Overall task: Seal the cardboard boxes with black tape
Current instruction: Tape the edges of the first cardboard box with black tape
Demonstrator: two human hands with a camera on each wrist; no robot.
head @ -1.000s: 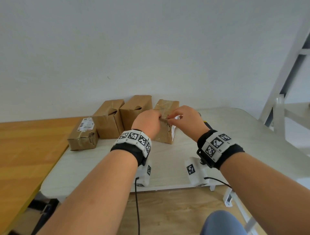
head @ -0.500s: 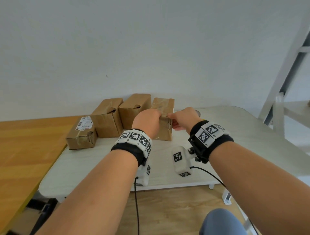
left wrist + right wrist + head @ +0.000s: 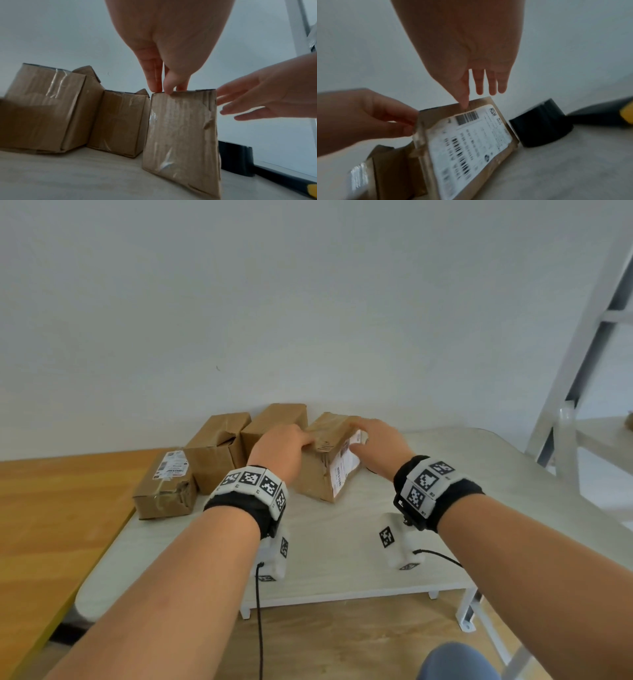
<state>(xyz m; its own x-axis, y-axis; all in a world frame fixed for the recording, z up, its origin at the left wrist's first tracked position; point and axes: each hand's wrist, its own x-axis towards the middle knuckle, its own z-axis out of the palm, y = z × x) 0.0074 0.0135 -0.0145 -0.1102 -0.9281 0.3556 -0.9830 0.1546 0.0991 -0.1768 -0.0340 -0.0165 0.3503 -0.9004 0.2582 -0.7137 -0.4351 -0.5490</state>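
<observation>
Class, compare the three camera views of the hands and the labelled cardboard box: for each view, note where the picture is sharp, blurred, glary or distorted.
Head view: evenly lit and sharp, wide-angle bending at the edges. Left wrist view: the left hand is dark against the pale wall, glare streaks show on the box, the right hand is smeared. Right wrist view: dim and blurred, so the shipping label cannot be read; the black tape roll is soft.

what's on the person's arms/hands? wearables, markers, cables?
Bare forearms, no sleeves or gloves. Each wrist has a black band under a white band of black-and-white square fiducial tags. A white camera block, also tagged, hangs under each wrist, trailing a thin black cable.
</observation>
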